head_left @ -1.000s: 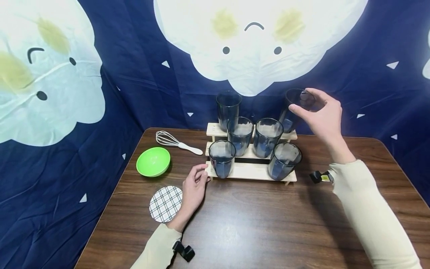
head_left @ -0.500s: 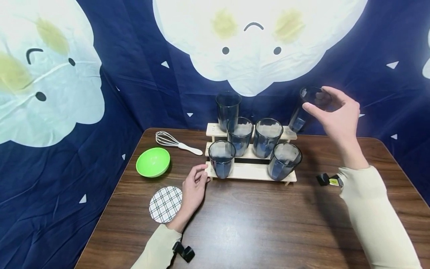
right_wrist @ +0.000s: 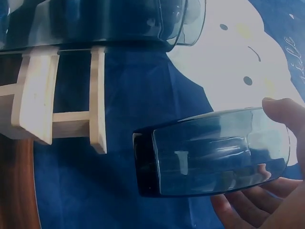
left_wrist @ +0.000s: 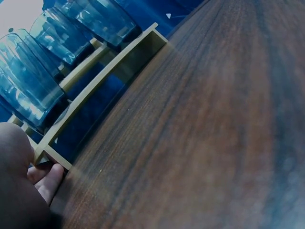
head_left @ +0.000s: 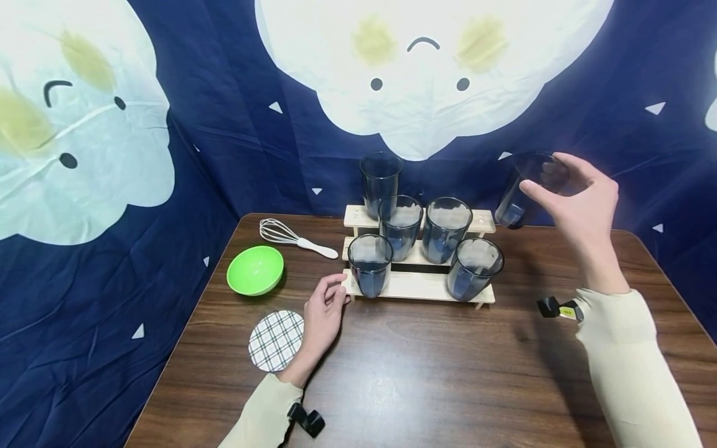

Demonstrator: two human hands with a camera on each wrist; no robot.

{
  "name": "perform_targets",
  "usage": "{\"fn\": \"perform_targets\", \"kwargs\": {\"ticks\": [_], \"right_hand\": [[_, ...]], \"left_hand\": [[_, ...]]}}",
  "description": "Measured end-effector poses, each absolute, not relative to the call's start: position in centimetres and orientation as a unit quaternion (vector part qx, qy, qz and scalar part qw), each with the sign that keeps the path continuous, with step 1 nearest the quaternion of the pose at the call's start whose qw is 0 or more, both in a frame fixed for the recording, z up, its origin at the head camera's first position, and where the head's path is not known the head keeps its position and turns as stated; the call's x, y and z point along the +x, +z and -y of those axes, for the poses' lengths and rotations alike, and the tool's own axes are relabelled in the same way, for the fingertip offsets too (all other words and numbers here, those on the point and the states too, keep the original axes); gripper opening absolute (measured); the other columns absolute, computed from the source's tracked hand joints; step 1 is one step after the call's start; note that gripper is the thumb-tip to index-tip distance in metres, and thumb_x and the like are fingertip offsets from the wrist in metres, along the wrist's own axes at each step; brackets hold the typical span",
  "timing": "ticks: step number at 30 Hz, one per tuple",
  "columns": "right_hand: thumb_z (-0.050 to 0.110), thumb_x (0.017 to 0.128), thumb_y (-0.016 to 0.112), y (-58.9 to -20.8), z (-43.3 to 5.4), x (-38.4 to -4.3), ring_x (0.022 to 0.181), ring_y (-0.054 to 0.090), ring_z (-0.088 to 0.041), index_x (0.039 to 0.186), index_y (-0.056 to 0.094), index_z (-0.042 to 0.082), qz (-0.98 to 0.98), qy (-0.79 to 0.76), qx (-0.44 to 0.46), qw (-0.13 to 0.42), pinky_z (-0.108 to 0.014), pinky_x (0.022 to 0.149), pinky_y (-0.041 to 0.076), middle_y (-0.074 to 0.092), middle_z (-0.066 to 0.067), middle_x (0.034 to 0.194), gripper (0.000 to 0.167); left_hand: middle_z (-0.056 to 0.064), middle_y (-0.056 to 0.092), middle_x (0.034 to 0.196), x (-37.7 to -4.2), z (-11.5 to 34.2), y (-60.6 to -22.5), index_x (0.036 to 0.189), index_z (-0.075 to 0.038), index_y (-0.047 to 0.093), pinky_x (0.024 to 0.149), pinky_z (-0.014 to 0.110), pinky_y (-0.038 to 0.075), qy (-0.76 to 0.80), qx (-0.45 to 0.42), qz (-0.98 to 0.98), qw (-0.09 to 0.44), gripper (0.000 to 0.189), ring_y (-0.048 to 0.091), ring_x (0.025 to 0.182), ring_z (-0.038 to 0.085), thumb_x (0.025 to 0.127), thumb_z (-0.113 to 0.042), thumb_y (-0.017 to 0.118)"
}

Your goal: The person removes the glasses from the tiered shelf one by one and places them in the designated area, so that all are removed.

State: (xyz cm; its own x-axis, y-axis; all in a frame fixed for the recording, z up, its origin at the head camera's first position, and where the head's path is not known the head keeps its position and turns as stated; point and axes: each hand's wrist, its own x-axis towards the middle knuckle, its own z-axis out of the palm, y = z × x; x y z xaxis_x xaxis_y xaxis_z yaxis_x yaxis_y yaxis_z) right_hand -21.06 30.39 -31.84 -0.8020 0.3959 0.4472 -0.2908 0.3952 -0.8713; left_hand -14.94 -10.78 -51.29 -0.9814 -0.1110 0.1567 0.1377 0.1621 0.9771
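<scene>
A tinted drinking glass [head_left: 514, 202] is in my right hand [head_left: 588, 202], held near the rim between thumb and fingers. It hangs tilted in the air, right of the top step of a three-step wooden rack [head_left: 417, 284]. In the right wrist view the held glass [right_wrist: 205, 157] is apart from the rack. My left hand [head_left: 323, 314] grips the left end of the lowest step; in the left wrist view its fingertips [left_wrist: 51, 181] lie at the rack's end leg. Matching glasses stand on the rack: one at back left [head_left: 381, 183], two in the middle [head_left: 447, 230], two in front [head_left: 371, 267].
Left of the rack lie a white whisk [head_left: 297, 238], a green bowl [head_left: 255, 270] and a round checked coaster [head_left: 276, 341], partly behind the left forearm. A blue cloth [head_left: 302, 168] with cloud faces hangs behind the brown wooden table [head_left: 426, 373].
My right hand has carried the glass rightward from above the top step, past the rack's right end, and then slightly lower. The left hand and the other glasses have stayed put.
</scene>
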Motion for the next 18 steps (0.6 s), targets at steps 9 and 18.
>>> {"fn": "perform_targets", "kwargs": {"ticks": [9, 18], "right_hand": [[0.001, 0.081, 0.096, -33.4, -31.4, -20.8, 0.095, 0.072, -0.004, 0.136, 0.079, 0.01, 0.768, 0.548, -0.042, 0.329, -0.013, 0.083, 0.056, 0.079, 0.013, 0.106, 0.059], [0.002, 0.08, 0.095, -35.6, -32.0, -20.6, 0.091, 0.067, 0.001, 0.138, 0.077, 0.01, 0.776, 0.541, -0.079, 0.314, -0.012, 0.078, 0.052, 0.075, 0.021, 0.101, 0.061]], "left_hand": [[0.024, 0.081, 0.114, -14.9, 10.8, -51.2, 0.135, 0.0, 0.07, 0.095, 0.034, 0.068, -0.644, -0.005, 0.759, 0.095, 0.024, 0.082, 0.1, 0.039, 0.111, -0.001, 0.063], [0.025, 0.081, 0.117, -14.8, 10.8, -51.2, 0.135, -0.001, 0.07, 0.095, 0.036, 0.068, -0.644, -0.006, 0.759, 0.095, 0.024, 0.082, 0.1, 0.039, 0.112, -0.002, 0.063]]}}
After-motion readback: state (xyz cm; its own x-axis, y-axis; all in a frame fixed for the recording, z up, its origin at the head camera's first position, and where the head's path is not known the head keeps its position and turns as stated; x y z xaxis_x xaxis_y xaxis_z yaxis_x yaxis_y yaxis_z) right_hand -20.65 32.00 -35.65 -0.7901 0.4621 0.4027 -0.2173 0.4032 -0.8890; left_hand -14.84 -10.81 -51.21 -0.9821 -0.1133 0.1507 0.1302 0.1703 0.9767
